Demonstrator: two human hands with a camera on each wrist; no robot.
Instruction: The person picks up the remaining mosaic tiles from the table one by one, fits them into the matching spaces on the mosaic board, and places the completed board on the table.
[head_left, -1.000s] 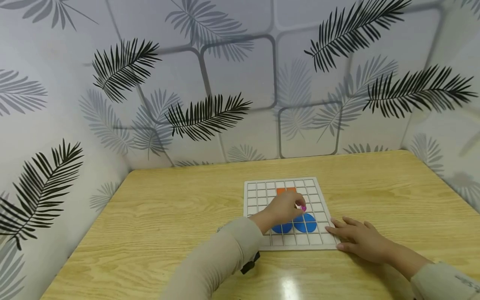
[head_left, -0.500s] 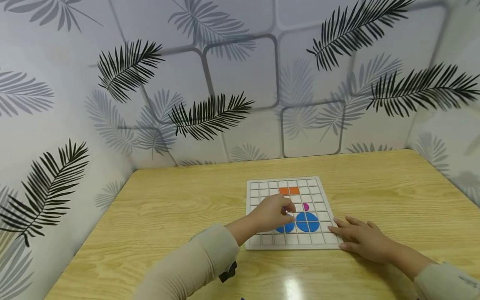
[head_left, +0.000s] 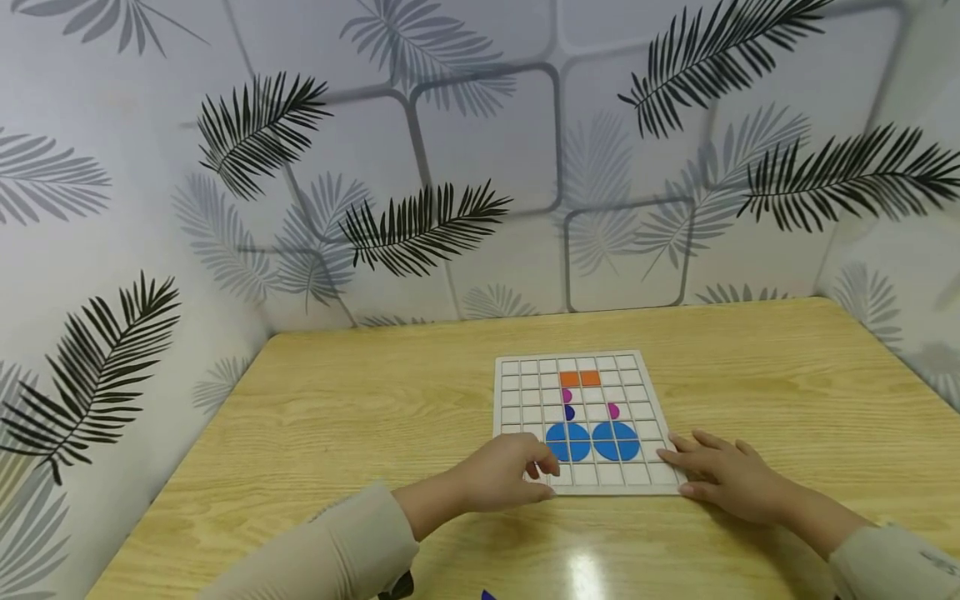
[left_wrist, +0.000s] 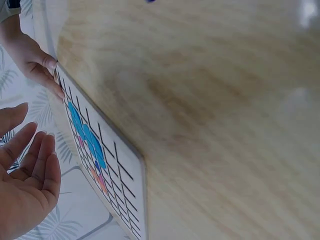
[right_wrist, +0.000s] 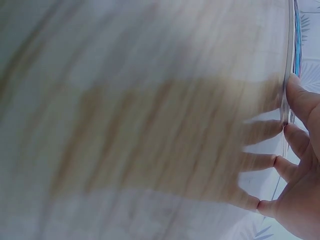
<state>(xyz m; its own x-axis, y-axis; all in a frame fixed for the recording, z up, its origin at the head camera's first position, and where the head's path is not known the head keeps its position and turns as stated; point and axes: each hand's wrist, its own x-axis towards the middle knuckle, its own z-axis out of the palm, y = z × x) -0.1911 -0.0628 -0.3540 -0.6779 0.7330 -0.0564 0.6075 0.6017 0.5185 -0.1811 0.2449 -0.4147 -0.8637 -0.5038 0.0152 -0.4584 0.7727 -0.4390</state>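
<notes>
Honestly, my main worry is a nudge to the gridded board [head_left: 627, 377], which lies flat on the counter [head_left: 375, 400], the left hand [head_left: 498, 472] at its near left corner and the right hand [head_left: 723, 477] at its right edge. The left hand is empty, thumb and fingers apart and loosely bent; from where I sit I cannot tell whether it touches the board. The right hand has its fingers spread, thumb and forefinger against the edge, so uneven pressure there could, I think, slide or turn the board. A careless left fingertip might catch the nearer blue disc [head_left: 574, 433]; the small dark blue half-disc [head_left: 569, 412] and pink half-discs [head_left: 567, 396] look easiest to knock askew. Mostly out of frame, the dark blue tip [head_left: 487, 596] could be fumbled.
</notes>
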